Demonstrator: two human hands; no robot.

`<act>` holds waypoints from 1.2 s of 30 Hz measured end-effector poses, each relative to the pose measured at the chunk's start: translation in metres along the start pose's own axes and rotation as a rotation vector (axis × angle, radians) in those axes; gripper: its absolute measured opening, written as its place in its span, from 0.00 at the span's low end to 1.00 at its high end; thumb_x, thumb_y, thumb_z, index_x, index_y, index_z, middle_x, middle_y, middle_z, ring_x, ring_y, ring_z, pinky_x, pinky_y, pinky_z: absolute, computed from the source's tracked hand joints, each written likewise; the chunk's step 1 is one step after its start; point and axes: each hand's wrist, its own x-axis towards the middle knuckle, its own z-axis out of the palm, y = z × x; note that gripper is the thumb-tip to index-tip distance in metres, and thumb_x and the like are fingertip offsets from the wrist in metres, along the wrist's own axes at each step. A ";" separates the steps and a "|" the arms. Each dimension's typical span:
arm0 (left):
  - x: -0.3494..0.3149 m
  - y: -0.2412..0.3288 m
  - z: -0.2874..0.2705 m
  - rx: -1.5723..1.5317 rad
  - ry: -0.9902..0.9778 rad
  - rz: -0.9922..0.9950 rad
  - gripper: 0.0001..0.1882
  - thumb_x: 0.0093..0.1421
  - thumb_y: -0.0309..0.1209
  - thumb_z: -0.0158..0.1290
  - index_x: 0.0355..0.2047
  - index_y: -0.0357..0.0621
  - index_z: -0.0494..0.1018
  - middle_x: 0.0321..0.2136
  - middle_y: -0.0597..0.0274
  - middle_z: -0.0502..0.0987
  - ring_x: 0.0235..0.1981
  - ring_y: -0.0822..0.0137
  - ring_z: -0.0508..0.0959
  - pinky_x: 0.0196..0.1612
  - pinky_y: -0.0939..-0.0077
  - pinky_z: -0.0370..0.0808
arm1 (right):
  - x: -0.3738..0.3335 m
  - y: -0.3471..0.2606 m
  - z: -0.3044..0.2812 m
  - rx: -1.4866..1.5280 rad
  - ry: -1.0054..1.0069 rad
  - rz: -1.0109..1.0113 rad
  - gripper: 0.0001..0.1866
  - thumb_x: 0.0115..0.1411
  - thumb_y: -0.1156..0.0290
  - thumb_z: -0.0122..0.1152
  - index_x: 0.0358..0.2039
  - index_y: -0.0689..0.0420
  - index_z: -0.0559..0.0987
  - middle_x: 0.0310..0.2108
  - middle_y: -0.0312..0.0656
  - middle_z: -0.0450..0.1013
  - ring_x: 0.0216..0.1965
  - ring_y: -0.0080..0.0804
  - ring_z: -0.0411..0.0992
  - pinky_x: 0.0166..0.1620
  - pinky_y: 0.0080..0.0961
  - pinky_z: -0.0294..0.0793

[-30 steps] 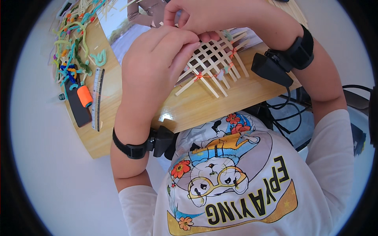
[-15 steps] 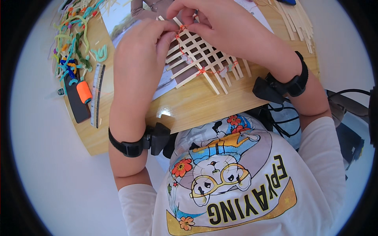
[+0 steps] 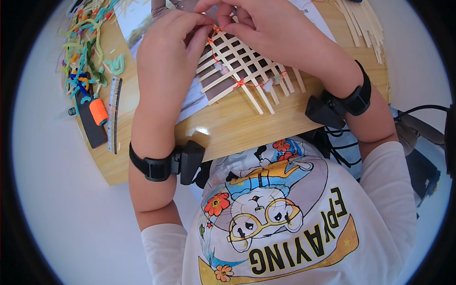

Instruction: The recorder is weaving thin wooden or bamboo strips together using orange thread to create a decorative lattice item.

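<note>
Stick lattice (image 3: 241,61), slanting bodyward and right from its corner of orange thread (image 3: 216,29), between left hand (image 3: 167,42) and right hand (image 3: 266,31), equally near; fingers bunched, pinch indiscernible.

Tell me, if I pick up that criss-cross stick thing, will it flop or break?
The woven lattice probably feels light, since its strips look thin with gaps between them. It likely stays fairly flat instead of flopping, because the strips criss-cross and orange thread ties some together. The strip ends sticking out look slender, so they might snap if bent hard.
</note>
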 end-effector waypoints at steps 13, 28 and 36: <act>-0.003 0.004 -0.003 -0.005 -0.005 -0.087 0.06 0.54 0.29 0.61 0.31 0.42 0.78 0.27 0.62 0.74 0.28 0.65 0.77 0.33 0.73 0.73 | -0.001 -0.001 -0.003 -0.004 -0.039 0.098 0.17 0.60 0.79 0.53 0.50 0.58 0.70 0.29 0.46 0.70 0.30 0.42 0.72 0.34 0.32 0.71; -0.005 0.010 -0.002 -0.032 -0.003 -0.070 0.06 0.54 0.30 0.60 0.31 0.43 0.80 0.27 0.63 0.74 0.28 0.66 0.77 0.33 0.73 0.72 | -0.003 0.003 -0.001 -0.012 -0.031 0.080 0.17 0.60 0.79 0.53 0.51 0.60 0.70 0.30 0.47 0.72 0.31 0.44 0.72 0.35 0.33 0.72; -0.005 0.010 -0.001 -0.076 -0.021 -0.127 0.08 0.54 0.32 0.62 0.32 0.42 0.80 0.27 0.63 0.75 0.27 0.67 0.77 0.31 0.75 0.72 | -0.002 0.002 0.001 -0.019 -0.025 0.079 0.17 0.60 0.79 0.52 0.51 0.60 0.70 0.31 0.47 0.73 0.32 0.45 0.73 0.36 0.34 0.72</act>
